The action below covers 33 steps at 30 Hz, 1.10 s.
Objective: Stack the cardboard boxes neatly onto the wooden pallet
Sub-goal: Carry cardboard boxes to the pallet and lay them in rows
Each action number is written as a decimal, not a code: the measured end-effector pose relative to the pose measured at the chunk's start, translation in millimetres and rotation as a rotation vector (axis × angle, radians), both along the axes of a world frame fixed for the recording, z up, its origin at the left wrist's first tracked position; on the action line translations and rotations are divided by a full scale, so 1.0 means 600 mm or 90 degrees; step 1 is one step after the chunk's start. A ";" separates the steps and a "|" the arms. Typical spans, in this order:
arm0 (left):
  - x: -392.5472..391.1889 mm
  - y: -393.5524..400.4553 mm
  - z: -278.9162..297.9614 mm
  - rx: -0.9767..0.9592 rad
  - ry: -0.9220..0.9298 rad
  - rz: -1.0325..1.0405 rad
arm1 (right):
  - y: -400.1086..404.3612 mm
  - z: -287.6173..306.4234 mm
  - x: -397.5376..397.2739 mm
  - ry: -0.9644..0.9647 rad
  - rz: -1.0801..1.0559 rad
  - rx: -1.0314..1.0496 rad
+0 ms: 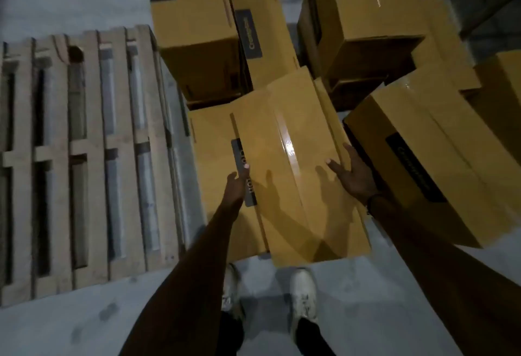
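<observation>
Because the near box (298,175) lies tilted across a lower box (214,175), we judge it could slide or twist off when lifted; its glossy tape strip looks slick. Left hand (236,186) and right hand (352,175) flank its long sides, fingers straight, neither grip closed yet. Smooth yellow-brown corrugated cartons with dark labels, crisp edges. The slatted, rough wooden pallet (90,158) lies bare on the grey floor (84,327), left of the boxes

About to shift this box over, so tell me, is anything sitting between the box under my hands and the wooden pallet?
Nothing visible does. The box under the left hand and right hand rests partly on another box, which lies beside the pallet. The pallet's slats are bare.
</observation>
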<state>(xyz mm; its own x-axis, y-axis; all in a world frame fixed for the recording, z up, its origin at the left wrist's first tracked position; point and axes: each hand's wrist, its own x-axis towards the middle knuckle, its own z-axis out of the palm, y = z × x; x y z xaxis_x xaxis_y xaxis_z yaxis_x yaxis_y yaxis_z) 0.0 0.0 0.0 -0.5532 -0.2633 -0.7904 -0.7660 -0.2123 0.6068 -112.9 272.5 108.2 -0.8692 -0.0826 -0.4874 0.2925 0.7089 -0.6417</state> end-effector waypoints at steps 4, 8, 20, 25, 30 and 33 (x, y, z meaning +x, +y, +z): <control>-0.013 0.037 -0.044 0.036 0.020 0.011 | 0.013 -0.067 -0.013 -0.024 0.012 0.000; -0.010 0.069 -0.085 0.076 0.006 0.046 | 0.030 -0.101 -0.011 -0.032 0.026 -0.050; 0.009 0.091 0.050 -0.034 0.001 0.059 | 0.066 0.024 -0.027 -0.082 0.052 -0.102; 0.039 0.101 0.230 -0.099 0.081 0.045 | 0.070 0.184 -0.029 -0.048 0.069 -0.116; 0.095 0.098 0.457 -0.181 0.137 0.108 | 0.040 0.392 -0.006 -0.020 0.113 -0.165; 0.150 0.085 0.579 -0.241 0.172 0.163 | 0.009 0.511 0.024 0.020 0.163 -0.196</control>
<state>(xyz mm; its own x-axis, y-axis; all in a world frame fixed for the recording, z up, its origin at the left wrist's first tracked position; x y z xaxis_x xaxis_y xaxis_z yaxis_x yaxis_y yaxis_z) 90.0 50.8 347.4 -0.6048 -0.6559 -0.4516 -0.5234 -0.0999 0.8462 -98.2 278.0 414.8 -0.8157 -0.4366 -0.3795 0.1077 0.5299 -0.8412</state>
